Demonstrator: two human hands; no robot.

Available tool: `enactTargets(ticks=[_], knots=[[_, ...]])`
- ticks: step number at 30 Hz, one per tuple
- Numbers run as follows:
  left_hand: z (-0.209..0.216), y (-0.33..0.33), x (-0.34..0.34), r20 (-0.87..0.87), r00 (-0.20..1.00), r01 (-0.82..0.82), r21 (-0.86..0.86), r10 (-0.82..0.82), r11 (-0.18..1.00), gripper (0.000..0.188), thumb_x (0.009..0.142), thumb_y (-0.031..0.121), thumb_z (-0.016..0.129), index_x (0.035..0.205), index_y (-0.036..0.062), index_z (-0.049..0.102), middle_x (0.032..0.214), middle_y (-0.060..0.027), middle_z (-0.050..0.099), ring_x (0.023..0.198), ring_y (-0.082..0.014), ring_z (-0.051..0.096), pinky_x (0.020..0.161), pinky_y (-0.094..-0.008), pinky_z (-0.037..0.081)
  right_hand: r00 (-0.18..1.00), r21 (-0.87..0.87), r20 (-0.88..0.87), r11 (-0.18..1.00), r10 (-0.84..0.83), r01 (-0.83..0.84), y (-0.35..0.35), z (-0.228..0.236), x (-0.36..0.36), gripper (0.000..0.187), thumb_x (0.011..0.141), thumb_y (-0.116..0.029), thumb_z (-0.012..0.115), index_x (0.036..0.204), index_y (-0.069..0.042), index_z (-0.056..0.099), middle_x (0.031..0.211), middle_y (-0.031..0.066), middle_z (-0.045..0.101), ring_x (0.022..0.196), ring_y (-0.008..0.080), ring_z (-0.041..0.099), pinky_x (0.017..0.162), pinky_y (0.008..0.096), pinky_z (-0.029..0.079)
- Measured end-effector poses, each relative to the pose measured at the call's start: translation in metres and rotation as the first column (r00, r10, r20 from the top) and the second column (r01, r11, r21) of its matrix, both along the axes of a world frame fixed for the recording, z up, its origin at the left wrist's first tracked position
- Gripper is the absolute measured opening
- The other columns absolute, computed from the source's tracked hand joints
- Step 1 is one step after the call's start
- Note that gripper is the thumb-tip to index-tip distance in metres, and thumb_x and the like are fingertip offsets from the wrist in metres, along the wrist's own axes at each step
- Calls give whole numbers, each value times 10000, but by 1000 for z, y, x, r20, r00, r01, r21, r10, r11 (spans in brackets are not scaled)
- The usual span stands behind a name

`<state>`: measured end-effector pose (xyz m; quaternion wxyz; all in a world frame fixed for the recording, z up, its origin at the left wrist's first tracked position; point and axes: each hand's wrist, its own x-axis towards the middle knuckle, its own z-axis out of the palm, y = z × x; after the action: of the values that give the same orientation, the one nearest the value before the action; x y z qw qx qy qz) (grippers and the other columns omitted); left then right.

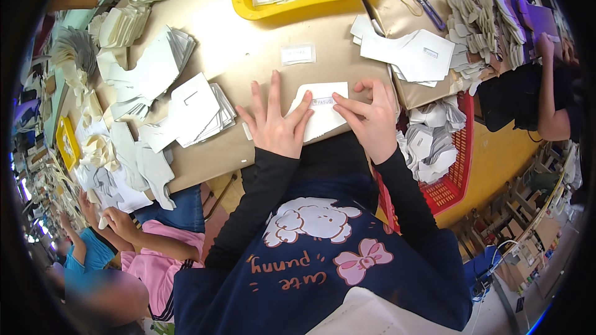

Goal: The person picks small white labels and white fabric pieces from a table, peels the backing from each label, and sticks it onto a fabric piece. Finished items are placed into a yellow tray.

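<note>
Our left fingers [273, 96] are spread wide and lie flat on a white card [320, 115], holding it down on the bench [248, 49]. Our right fingers [347, 104] are pressed together, and their tips push on a small label [323, 102] that sits on the upper part of the card; we cannot tell if the label is already fully stuck. The card lies at the near edge of the bench, between our left hand [276, 127] and our right hand [372, 121]. A little further up, one more label [298, 54] lies alone, and behind it a yellow tray [248, 0] is full of similar labels, so we judge that many are not yet used. To the right is a pile of white pieces [416, 56], one with a label on it, which seem finished. To the left are bigger piles [186, 111] of white pieces with no labels that we can see. A red basket [459, 167] beside the bench holds more pieces. In our judgement, the work is in the middle, with much left.
</note>
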<state>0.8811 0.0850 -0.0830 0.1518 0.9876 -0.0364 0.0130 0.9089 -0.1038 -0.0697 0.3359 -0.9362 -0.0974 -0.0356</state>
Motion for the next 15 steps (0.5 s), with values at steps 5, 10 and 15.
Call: enactTargets(ticks=[5, 10, 15], knots=[[-6, -1, 0, -78, 997, -34, -131, 24, 991, 536, 885, 325, 671, 1382, 180, 531, 1591, -107, 247, 1456, -352, 240, 1119, -659, 165, 991, 234, -135, 972, 4, 28, -11, 2, -3, 301, 769, -79, 762, 1067, -118, 752, 1038, 82, 560, 939, 242, 556, 821, 347, 459], [-1, 12, 16, 97, 994, 96, -471, -57, 877, 457, 837, 141, 721, 1266, 97, 567, 1420, -137, 490, 1350, -354, 418, 1119, -546, 278, 981, 437, -189, 890, -54, 133, -13, 9, -3, 404, 779, -6, 732, 1178, -42, 680, 1183, 114, 568, 1030, 244, 583, 896, 326, 472], [35, 16, 15, -388, 914, -276, -809, -120, 519, 356, 807, -36, 680, 1145, 27, 586, 1007, -114, 735, 1022, -313, 687, 941, -372, 507, 911, 743, -399, 616, 98, 259, 4, 22, -10, 298, 799, 35, 692, 1096, 12, 702, 1184, 119, 643, 1003, 211, 638, 850, 268, 490]])
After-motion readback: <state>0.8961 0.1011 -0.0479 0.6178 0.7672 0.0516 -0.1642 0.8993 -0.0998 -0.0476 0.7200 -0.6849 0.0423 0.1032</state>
